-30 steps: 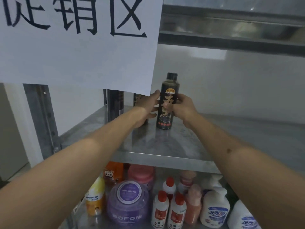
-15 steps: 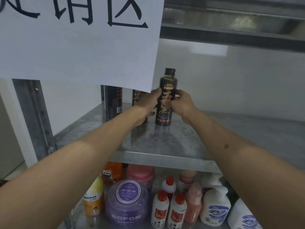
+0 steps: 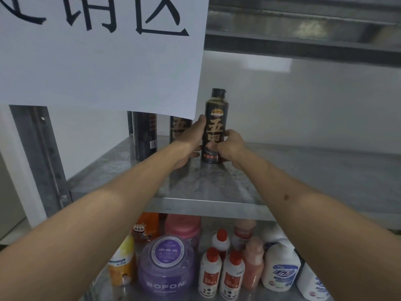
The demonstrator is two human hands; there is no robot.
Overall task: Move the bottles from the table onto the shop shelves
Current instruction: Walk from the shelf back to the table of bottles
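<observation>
- 3 dark bottles stand on the steel shelf (image 3: 303, 179) near its back left corner; the black bottle (image 3: 213, 127) being handled is the rightmost, upright, its base on the shelf.
- The left hand (image 3: 191, 144) wraps its left side, fingers curled round it; the right hand (image 3: 230, 146) pinches its lower right side.
- The second bottle (image 3: 176, 129) and the third bottle (image 3: 144, 135) stand just beside it, half hidden by the paper sign (image 3: 97, 51).
- By my judgement 3 bottles are placed; the table is out of view, so what is left cannot be told.
- Writing: the sign shows a large "区"; the held bottle's label starts with "五"; on the lower shelf (image 3: 121, 292) a purple jar (image 3: 166, 263) reads "BOFON".
</observation>
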